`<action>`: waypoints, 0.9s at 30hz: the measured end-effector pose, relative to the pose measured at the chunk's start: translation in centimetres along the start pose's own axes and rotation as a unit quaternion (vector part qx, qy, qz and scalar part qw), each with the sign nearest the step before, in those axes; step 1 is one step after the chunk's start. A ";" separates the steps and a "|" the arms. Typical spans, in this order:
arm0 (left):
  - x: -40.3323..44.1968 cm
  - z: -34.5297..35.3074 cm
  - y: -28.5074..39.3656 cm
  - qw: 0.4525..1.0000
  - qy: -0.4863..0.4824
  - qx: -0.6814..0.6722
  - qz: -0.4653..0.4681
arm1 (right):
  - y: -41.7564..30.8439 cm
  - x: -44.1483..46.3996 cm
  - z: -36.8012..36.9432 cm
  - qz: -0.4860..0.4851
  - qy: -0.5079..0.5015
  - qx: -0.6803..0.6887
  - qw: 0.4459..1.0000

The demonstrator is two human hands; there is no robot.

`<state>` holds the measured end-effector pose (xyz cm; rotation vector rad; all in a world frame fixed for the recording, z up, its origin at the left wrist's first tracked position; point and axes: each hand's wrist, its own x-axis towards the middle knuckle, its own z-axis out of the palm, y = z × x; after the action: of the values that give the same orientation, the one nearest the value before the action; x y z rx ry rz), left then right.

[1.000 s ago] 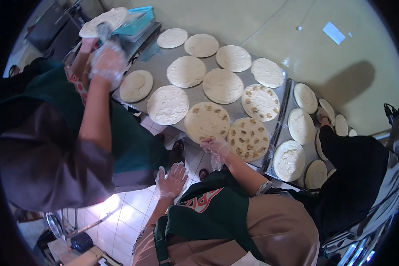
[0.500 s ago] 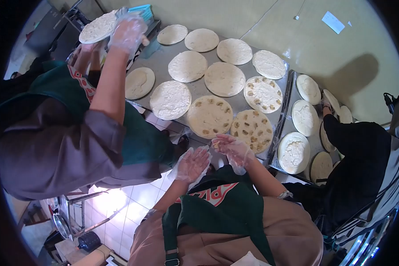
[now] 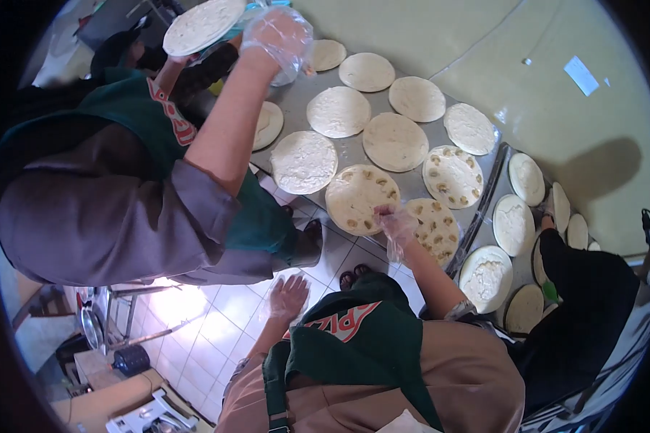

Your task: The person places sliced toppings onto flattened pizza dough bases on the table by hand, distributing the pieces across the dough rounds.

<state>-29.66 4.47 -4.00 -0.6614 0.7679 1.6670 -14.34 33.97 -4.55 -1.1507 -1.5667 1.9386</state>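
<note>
My right hand (image 3: pixel 397 227), in a clear plastic glove, is at the right edge of a pizza base (image 3: pixel 355 202). Its fingers are pinched together, and what they hold is hidden. Mushroom slices lie around that base's rim, while its middle is bare. Partly behind my right forearm sits another base (image 3: pixel 435 225) scattered with mushroom slices. Beyond it, a white-spread base (image 3: pixel 451 180) carries a ring of slices. My left hand (image 3: pixel 289 297), also gloved, hangs over the floor with fingers spread, holding nothing.
Several more pizza bases (image 3: pixel 395 141) cover the metal table (image 3: pixel 290 108). On the left, a co-worker's gloved hand (image 3: pixel 278 42) is beside a raised base (image 3: pixel 204 27). To the right, a person in black (image 3: pixel 592 289) reaches over a second table of bases.
My right hand has moved forward onto the mushroom-edged base. My left hand has dropped back and away from it. The view has shifted, and the co-worker still holds up a base.
</note>
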 end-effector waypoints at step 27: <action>-8.8 -8.6 -5.8 0.917 0.288 -0.167 0.220 | -3.4 3.8 -0.1 -0.179 0.017 -0.661 0.729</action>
<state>-21.85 -6.67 -3.60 -1.3356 1.1192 2.0655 -17.17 37.80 -2.74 -1.0673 -2.9289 0.2905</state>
